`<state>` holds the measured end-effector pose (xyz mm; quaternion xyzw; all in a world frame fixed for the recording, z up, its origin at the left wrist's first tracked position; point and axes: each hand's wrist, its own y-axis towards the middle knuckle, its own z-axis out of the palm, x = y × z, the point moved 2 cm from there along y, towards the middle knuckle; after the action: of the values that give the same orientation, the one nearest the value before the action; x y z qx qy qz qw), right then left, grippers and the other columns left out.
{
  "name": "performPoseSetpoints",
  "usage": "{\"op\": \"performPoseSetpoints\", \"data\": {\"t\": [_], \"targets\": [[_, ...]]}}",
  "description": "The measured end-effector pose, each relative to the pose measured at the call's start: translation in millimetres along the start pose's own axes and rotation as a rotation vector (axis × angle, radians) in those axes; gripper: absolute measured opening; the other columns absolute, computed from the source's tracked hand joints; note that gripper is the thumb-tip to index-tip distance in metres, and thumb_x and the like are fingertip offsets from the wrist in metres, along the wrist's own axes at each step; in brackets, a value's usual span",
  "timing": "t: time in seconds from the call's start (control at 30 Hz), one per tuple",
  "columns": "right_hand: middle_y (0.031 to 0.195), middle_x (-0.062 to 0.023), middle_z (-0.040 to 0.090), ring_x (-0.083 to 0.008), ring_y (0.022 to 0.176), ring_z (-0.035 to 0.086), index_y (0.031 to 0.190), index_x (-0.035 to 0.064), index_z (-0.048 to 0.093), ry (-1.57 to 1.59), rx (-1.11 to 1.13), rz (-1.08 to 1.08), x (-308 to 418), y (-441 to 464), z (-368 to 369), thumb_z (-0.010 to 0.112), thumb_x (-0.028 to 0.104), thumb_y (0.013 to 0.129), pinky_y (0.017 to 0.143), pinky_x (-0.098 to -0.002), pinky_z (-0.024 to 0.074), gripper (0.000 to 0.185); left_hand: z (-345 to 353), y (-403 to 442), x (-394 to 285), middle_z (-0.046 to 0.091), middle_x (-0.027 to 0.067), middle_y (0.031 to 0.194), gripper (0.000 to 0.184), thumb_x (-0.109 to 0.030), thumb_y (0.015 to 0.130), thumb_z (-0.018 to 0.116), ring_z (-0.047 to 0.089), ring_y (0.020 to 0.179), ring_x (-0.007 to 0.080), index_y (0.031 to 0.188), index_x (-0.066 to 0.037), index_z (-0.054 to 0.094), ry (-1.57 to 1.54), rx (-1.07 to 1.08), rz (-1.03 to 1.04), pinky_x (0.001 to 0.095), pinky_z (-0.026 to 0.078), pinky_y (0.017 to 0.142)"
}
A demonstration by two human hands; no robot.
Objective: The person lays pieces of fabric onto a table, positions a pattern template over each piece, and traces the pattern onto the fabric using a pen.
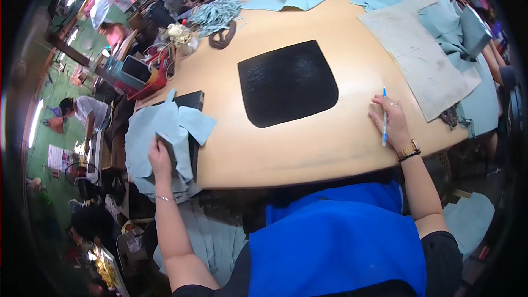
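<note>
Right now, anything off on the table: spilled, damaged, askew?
No spill shows. The black panel has pale streaks on its upper half, odd on an otherwise dark face; scuffs or glare, can't tell. The off-white sheet at right carries dark smudges.

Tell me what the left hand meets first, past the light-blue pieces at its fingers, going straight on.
Beyond the light-blue pieces, the left hand would probably meet the red basket first, though depth is unclear.
</note>
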<state>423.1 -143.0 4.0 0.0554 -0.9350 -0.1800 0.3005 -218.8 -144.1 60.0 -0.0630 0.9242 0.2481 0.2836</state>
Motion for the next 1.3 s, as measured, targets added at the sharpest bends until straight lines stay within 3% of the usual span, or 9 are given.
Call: {"op": "performPoseSetpoints", "data": {"t": [0.27,0.43,0.47,0.57,0.67,0.8,0.97,1.13,1.3], "targets": [[0.118,-0.0129,0.065,-0.0269,0.116,0.058,0.117,0.0080,0.062,0.104,-0.005,0.040,-6.3,0.2,1.3,0.073,0.014,0.082,0.103,-0.0458,0.0360,0.037,35.7,132.5,-180.3,0.063,0.0050,0.079,0.020,-0.021,0.097,0.060,0.056,0.071,0.0106,0.097,-0.001,0.064,-0.162,-0.404,0.525,0.0269,0.048,0.067],[0.123,-0.0140,0.062,-0.0281,0.119,0.056,0.129,0.0059,0.055,0.957,-0.028,0.160,36.0,7.5,15.1,0.074,0.017,0.084,0.102,-0.0337,0.0434,0.050,103.6,77.7,-301.7,0.067,0.0112,0.080,0.014,-0.002,0.079,0.067,0.066,0.071,0.0274,0.091,-0.010,0.067,-0.237,-0.130,0.807,0.0355,0.052,0.062],[0.131,-0.0158,0.057,-0.0308,0.124,0.054,0.133,0.0040,0.050,0.441,-0.066,-0.233,72.5,13.6,-2.7,0.079,0.018,0.079,0.105,-0.0357,0.0427,0.062,121.0,47.7,-316.1,0.066,0.0110,0.079,0.017,-0.004,0.077,0.068,0.066,0.071,0.0288,0.092,-0.012,0.066,-0.195,0.059,0.720,0.0369,0.052,0.060],[0.124,-0.0181,0.061,-0.0330,0.114,0.060,0.132,0.0040,0.052,0.508,-0.178,-0.427,125.1,30.4,-2.1,0.084,0.020,0.072,0.099,-0.0383,0.0479,0.069,153.2,-22.9,-344.9,0.064,0.0093,0.078,0.023,-0.005,0.074,0.073,0.064,0.068,0.0289,0.095,-0.010,0.065,-0.314,0.282,0.851,0.0356,0.051,0.060],[0.092,-0.0114,0.070,-0.0264,0.079,0.065,0.106,0.0083,0.067,0.531,-0.114,-0.485,116.8,41.0,7.1,0.075,0.002,0.071,0.071,-0.0339,0.0525,0.037,169.1,-52.4,-319.8,0.064,0.0095,0.079,0.028,-0.009,0.076,0.074,0.065,0.070,0.0294,0.101,-0.011,0.063,-0.516,0.236,0.680,0.0368,0.051,0.062],[0.075,-0.0090,0.066,-0.0251,0.068,0.061,0.098,0.0097,0.071,0.448,-0.138,-0.400,98.5,41.5,-4.8,0.067,-0.003,0.068,0.063,-0.0343,0.0485,0.033,166.1,-78.9,-261.6,0.067,0.0113,0.084,0.023,-0.009,0.077,0.074,0.066,0.073,0.0305,0.098,-0.008,0.064,-0.241,0.278,0.551,0.0378,0.051,0.065],[0.083,-0.0093,0.068,-0.0186,0.075,0.063,0.100,0.0040,0.071,0.473,-0.180,-0.316,85.3,45.6,-61.4,0.067,-0.003,0.073,0.069,-0.0294,0.0497,0.028,141.5,-98.7,-199.3,0.066,0.0115,0.089,0.010,-0.006,0.081,0.066,0.064,0.077,0.0312,0.091,-0.008,0.064,-0.088,0.266,0.357,0.0406,0.048,0.068],[0.096,-0.0083,0.070,-0.0139,0.087,0.066,0.101,-0.0008,0.069,0.726,0.093,-0.207,93.3,44.6,-133.3,0.066,-0.001,0.081,0.078,-0.0247,0.0512,0.021,58.7,-74.8,-193.3,0.061,0.0072,0.088,0.012,-0.008,0.085,0.067,0.059,0.080,0.0167,0.095,-0.003,0.062,-0.664,0.015,0.191,0.0281,0.047,0.071],[0.090,-0.0058,0.068,-0.0111,0.088,0.065,0.095,0.0001,0.066,0.641,0.062,-0.288,125.0,59.4,-203.2,0.074,0.031,0.084,0.079,-0.0248,0.0513,0.033,-57.3,-1.7,-243.5,0.063,0.0010,0.071,0.014,-0.014,0.080,0.072,0.058,0.064,0.0097,0.080,-0.002,0.065,-0.577,0.726,0.381,0.0248,0.046,0.061]]}}
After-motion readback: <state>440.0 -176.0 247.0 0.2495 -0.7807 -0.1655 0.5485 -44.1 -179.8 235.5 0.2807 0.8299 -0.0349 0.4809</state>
